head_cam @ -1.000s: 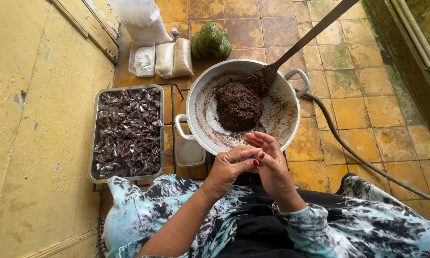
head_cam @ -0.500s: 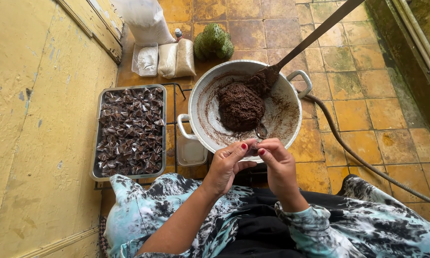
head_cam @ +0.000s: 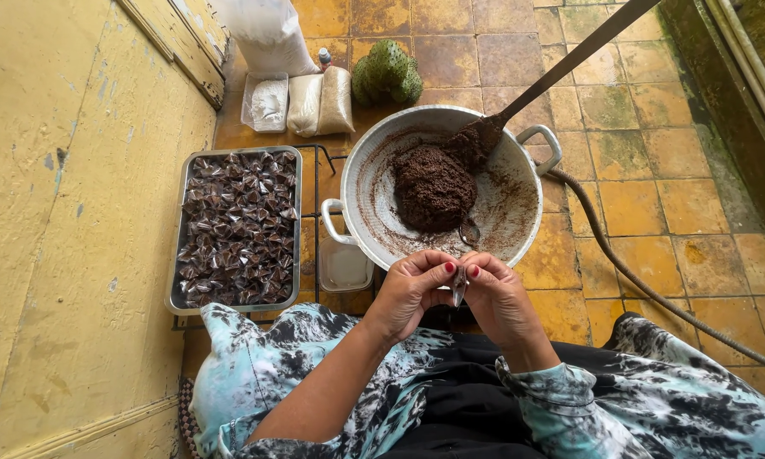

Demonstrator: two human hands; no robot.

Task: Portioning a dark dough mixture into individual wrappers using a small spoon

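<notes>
My left hand and my right hand meet just in front of the big metal pan, fingertips pinched together on a small clear wrapper with something dark inside. The pan holds a mound of dark brown paste and a small spoon. A long wooden paddle leans in the paste and runs off to the upper right. To the left, a rectangular metal tray is filled with several wrapped dark pieces.
A yellow wall stands at the left. Behind the pan lie a green spiky fruit, two filled plastic bags, a clear tub and a white sack. A hose crosses the tiled floor at the right. A small container sits under the pan.
Both hands have drawn together from a loose, offset hold into a tight pinch on the wrapper. The view has shifted slightly; pan and tray stay put.
</notes>
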